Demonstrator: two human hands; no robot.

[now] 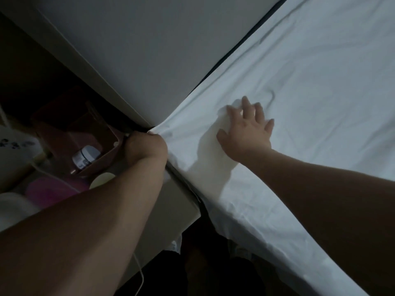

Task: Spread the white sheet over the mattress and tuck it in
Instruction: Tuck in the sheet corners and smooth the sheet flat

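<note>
The white sheet (310, 107) covers the mattress across the right half of the view, lightly creased. Its near corner lies by the wall. My left hand (145, 146) is curled at that corner and grips the sheet's edge, down in the gap beside the mattress; its fingers are hidden. My right hand (245, 129) lies flat on top of the sheet with fingers spread, pressing it down a little in from the corner.
A grey wall (149, 50) runs along the bed's far side. Left of the bed, a reddish open box (98, 133) holds a small white container (85, 157). A pink object (51, 189), a white cable (139, 272) and a pale surface (177, 201) sit below it.
</note>
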